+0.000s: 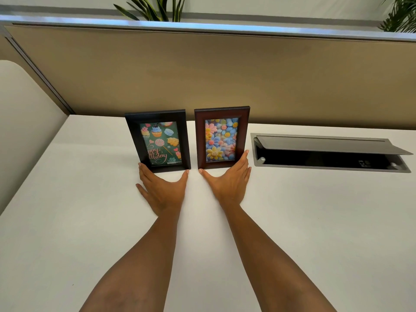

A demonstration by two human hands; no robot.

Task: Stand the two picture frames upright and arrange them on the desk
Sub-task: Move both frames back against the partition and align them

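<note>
In the head view, two picture frames are seen standing upright side by side on the white desk point(67, 221), close to the tan partition panel point(202, 75) at its far edge. The black frame point(158, 140), with a green birthday card of cupcakes and a lollipop, is placed on the left; the reddish-brown frame point(221, 137), with a picture of smiling flowers, is placed just beside it on the right, a narrow gap being left between them.

The left hand point(163, 190) is laid flat and spread wide on the desk, with thumb and fingertips set against the bottom edge of the black frame. The right hand point(229, 183) is likewise spread open, its thumb at the lower left corner of the reddish-brown frame and its fingers laid up along the lower right side. Nothing is gripped by either hand; the frames are only touched at their bases.

To the right, a grey cable hatch point(331, 153) is seen set into the desk with its lid raised. Plant leaves point(157, 7) are visible above the partition.
</note>
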